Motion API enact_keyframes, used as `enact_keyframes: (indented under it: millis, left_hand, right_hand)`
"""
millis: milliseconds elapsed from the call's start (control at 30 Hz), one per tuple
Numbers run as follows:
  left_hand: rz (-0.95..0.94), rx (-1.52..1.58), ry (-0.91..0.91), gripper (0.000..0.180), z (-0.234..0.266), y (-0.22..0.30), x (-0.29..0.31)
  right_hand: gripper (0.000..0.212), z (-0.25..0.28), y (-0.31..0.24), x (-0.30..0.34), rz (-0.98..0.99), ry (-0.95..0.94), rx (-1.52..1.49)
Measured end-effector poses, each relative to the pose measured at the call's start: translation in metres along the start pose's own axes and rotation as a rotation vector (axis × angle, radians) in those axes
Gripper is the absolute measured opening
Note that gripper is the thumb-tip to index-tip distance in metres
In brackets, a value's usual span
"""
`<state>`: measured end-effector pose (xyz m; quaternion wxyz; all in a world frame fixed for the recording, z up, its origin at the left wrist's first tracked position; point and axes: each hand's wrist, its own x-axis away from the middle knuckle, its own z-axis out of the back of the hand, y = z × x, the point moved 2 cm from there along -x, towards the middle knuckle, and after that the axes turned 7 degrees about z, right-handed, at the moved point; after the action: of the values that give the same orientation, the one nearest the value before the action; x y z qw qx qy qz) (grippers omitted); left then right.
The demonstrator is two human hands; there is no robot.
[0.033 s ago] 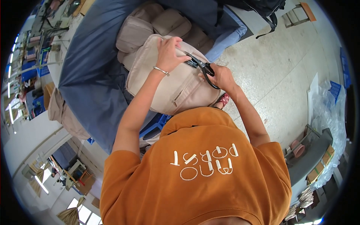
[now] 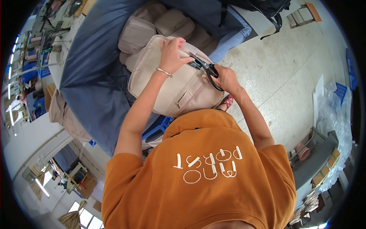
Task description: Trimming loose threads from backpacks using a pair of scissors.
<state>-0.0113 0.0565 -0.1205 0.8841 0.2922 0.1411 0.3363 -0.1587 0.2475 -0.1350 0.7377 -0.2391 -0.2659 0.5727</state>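
Observation:
A beige bag [image 2: 156, 84] lies in front of me, with a zipped pocket on its lower side and a small dark label [image 2: 195, 64] near its right edge. My left hand [image 2: 172, 56] grips the fabric at its top, thumb stretched toward the label. In my right hand [image 2: 225, 78] are black-handled scissors [image 2: 209, 70], fingers through the loops. Their blades point up and left, beside the label and close to my left thumb. Whether the blade tips touch fabric or thread I cannot tell.
A large blue cloth-lined bin [image 2: 89, 72] surrounds the bag, and more beige bags [image 2: 136, 35] are piled inside it. A black backpack [image 2: 267, 7] sits on the surface at top right. Clear plastic sheeting [image 2: 335, 110] hangs at the far right. Below the bag is a blue plastic stool [image 2: 156, 128].

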Motion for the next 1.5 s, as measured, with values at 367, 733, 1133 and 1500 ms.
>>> enact_keyframes:
  millis: [367,733,1133,1500]
  left_hand:
    - [0.141,-0.040,0.421,0.061,0.020,-0.068,-0.009]
    - [0.575,0.935,0.222,0.032,0.028,-0.081,-0.014]
    - [0.441,0.946,0.298,0.023,0.049,-0.109,0.009]
    - [1.025,1.110,-0.368,0.034,0.022,-0.269,0.150]
  right_hand:
    - [0.051,-0.018,0.011,0.010,-0.096,0.080,-0.116]
    - [0.061,0.008,-0.016,-0.045,-0.017,0.102,0.013]
    - [0.050,-0.013,-0.021,-0.077,0.042,0.154,0.119]
    - [0.046,-0.035,0.039,0.001,-0.358,0.419,-0.145]
